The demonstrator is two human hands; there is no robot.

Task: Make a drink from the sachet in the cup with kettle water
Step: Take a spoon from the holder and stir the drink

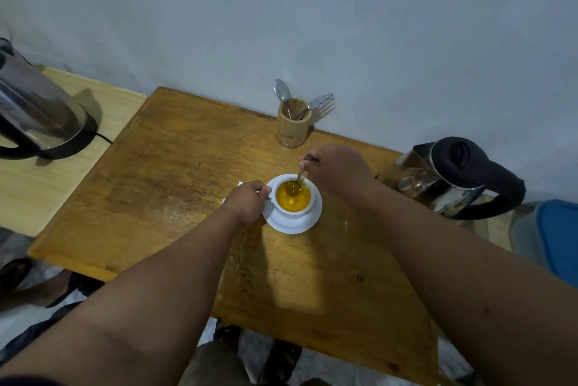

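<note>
A white cup full of orange-yellow drink stands on a white saucer in the middle of the wooden table. My left hand pinches the cup's handle on its left side. My right hand holds a metal spoon whose bowl dips into the drink. A white scrap of paper, perhaps the sachet, peeks out behind my left hand. One steel kettle with a black lid and handle stands at the table's right edge.
A second steel kettle sits on its base on a lighter side table at left. A wooden holder with a spoon and fork stands by the wall. A blue-lidded container is at far right.
</note>
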